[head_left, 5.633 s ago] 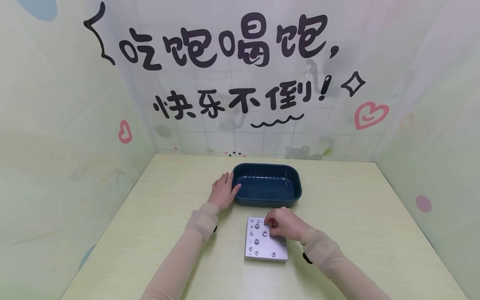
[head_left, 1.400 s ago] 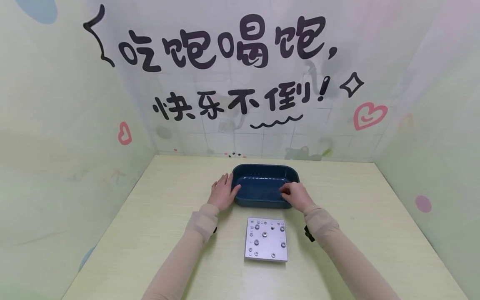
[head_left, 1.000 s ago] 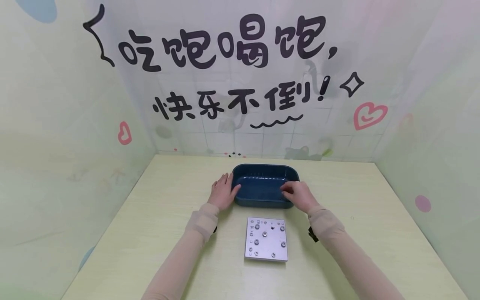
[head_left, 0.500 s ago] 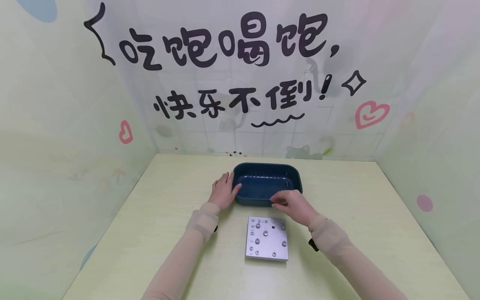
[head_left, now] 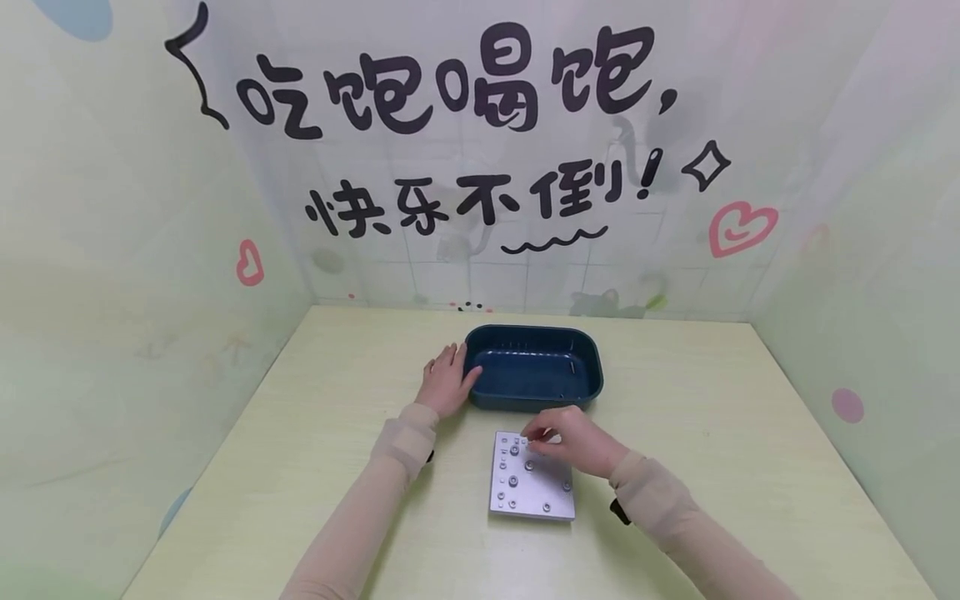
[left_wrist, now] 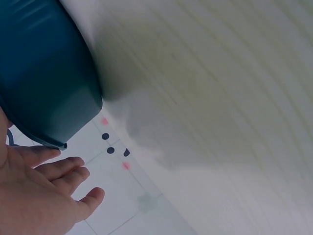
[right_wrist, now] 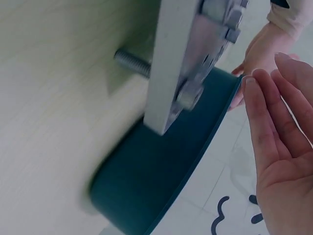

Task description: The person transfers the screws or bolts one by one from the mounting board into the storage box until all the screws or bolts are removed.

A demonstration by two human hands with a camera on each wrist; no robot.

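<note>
My left hand rests against the left end of the dark blue tray, fingers extended along its wall. In the left wrist view, the fingers of that hand spread beside the tray's rim. Over the upper right part of a square silver metal plate hovers my right hand, hiding that corner. Several socket-head bolts stand in the plate. In the right wrist view, the right fingers are fairly straight, with nothing visible between them; a threaded bolt end sticks out of the plate's underside.
Inside the tray lie a small dark piece and another near its front wall, too small to identify. The light wooden table is bounded by printed walls at the back and both sides.
My right hand was inside the tray's right end about a second ago, then drew back over the front rim and now sits over the plate. My left hand has stayed at the tray.
</note>
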